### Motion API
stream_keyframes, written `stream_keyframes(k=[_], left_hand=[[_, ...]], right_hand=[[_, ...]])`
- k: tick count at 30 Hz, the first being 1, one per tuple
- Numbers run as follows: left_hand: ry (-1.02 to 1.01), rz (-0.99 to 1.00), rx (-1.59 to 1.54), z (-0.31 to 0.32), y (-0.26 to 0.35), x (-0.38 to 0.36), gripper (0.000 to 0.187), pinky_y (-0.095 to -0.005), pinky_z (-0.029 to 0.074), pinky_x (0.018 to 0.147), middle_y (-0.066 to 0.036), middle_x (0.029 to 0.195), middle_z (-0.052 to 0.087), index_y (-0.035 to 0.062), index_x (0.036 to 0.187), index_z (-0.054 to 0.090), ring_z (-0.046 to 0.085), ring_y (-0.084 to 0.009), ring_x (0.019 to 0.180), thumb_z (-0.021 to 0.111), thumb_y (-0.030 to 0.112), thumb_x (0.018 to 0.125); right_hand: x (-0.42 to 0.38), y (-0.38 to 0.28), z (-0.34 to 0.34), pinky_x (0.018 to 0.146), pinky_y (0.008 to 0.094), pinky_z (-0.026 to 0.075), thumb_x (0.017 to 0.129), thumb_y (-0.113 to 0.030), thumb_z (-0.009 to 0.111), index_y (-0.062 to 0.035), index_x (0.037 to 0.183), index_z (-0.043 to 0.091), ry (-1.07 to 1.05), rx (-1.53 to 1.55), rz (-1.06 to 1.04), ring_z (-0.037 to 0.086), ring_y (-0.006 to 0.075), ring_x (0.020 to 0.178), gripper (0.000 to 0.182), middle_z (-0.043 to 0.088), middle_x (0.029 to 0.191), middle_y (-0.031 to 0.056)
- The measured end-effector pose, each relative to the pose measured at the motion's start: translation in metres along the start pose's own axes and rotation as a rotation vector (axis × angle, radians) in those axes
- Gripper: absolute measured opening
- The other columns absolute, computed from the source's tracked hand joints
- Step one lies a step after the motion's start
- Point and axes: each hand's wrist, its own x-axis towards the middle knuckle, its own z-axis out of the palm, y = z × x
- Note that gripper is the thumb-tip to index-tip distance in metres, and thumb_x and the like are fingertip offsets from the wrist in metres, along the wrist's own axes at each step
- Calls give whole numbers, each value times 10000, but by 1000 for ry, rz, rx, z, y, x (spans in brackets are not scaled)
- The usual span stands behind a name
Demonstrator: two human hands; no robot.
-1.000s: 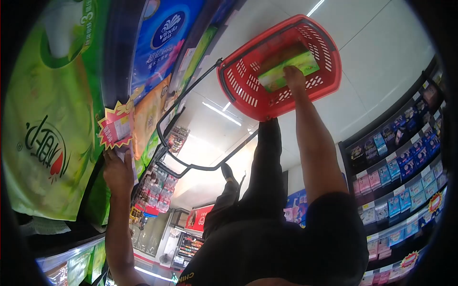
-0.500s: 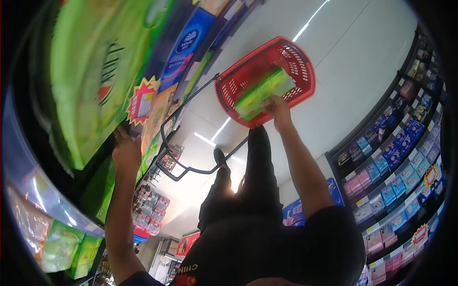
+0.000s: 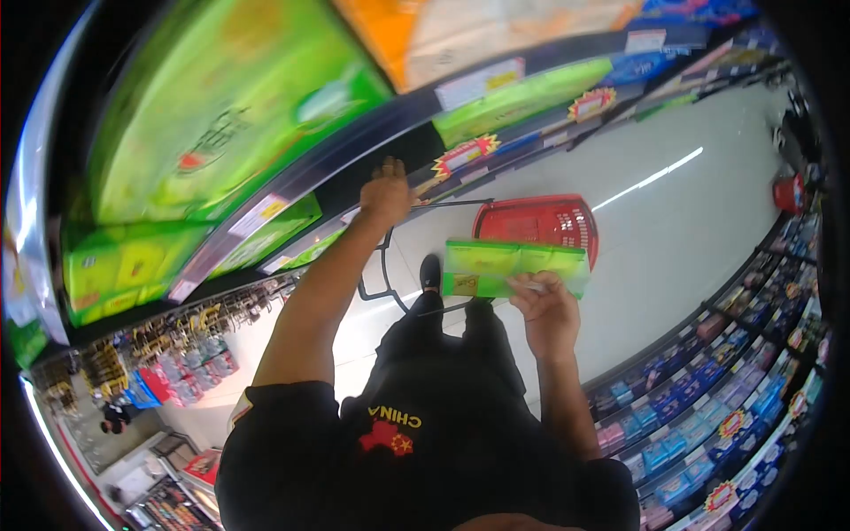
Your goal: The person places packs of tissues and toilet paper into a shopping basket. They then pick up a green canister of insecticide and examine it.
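Note:
My right hand grips the lower edge of a green plastic-wrapped pack of tissues, thumb and fingers closed on it. The pack is held above a red shopping basket on the floor and hides part of it. At the shelf, my left hand reaches to a dark gap, its fingers stretched out with nothing visible in them. Large green packs lie on the shelf above that hand, and another green pack is to the right of the gap.
A black metal frame stands by my feet, left of the basket. Shelves of small boxed and packed goods curve along the right. Hanging goods and bottles are at the lower left. Another red basket is far right.
My right hand has lifted the green pack of tissues up from the basket, closer to me. My left hand has moved right along the shelf, and the view has turned.

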Motion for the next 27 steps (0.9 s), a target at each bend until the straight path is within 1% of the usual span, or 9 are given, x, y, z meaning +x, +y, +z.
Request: stream_keyframes(k=[2, 5, 6, 10, 12, 14, 18, 24, 27], left_hand=[[302, 107, -212, 14, -3, -30, 611, -463, 496, 960, -232, 1383, 499, -18, 1346, 475, 572, -398, 1165, 643, 327, 870], [361, -63, -703, 12, 0, -94, 570, -453, 447, 1009, -208, 1338, 540, -10, 1291, 531, 551, -392, 1183, 641, 360, 872], [279, -190, -825, 17, -1, -116, 570, -416, 435, 1020, -208, 1350, 543, -4, 1294, 554, 522, -362, 1246, 606, 412, 908], [-541, -204, -2258, 73, -12, -160, 650, -432, 402, 1073, -181, 1439, 478, 43, 1436, 424, 481, -325, 1309, 397, 510, 985], [-835, -217, -2678, 80, -18, -177, 665, -445, 392, 1090, -171, 1462, 460, 60, 1478, 380, 477, -319, 1317, 333, 528, 1007], [-906, -282, -2855, 22, -29, -189, 655, -464, 388, 1097, -165, 1465, 456, 70, 1490, 356, 489, -326, 1304, 308, 516, 1013], [-654, -346, -2705, 31, -63, -177, 579, -440, 446, 1026, -165, 1376, 529, 56, 1425, 431, 568, -294, 1191, 469, 411, 969], [29, -268, -2388, 2, -89, -167, 499, -392, 492, 958, -131, 1240, 587, 49, 1331, 481, 600, -253, 1101, 591, 279, 903], [135, -261, -2297, -3, -94, -164, 524, -386, 492, 956, -124, 1248, 580, 46, 1348, 453, 595, -255, 1111, 601, 262, 894]], right_hand=[[-14, 6, 40, 921, 428, 518, 981, -374, 498, -18, 1143, 559, -50, -8, -23, 606, 329, 1129, 397, 627, 1151, 196], [-26, 20, 84, 1004, 453, 447, 959, -412, 530, 3, 1165, 552, -174, -142, -76, 585, 331, 1165, 463, 619, 1180, 198], [-30, 27, 98, 1020, 460, 430, 953, -418, 538, 8, 1168, 551, -208, -185, -97, 580, 331, 1173, 478, 619, 1184, 198], [-41, 51, 137, 1025, 443, 397, 931, -425, 565, 33, 1138, 580, -322, -413, -104, 595, 295, 1125, 503, 658, 1092, 193], [-45, 61, 145, 970, 394, 424, 945, -380, 553, 29, 1041, 631, -423, -591, -74, 606, 254, 1045, 428, 666, 1013, 159], [-51, 61, 151, 942, 373, 436, 954, -337, 548, 25, 997, 647, -597, -774, -1, 606, 237, 1018, 377, 663, 992, 140], [-59, 63, 156, 866, 349, 469, 953, -183, 555, 22, 896, 658, -586, -911, 42, 622, 216, 935, 236, 663, 892, 111], [-58, 71, 147, 723, 296, 468, 927, -141, 607, 18, 791, 646, -409, -1162, -54, 597, 150, 753, 212, 640, 753, 67], [-53, 78, 145, 671, 278, 444, 909, -124, 630, 22, 776, 631, -344, -1253, -56, 562, 118, 707, 197, 623, 731, 50]])
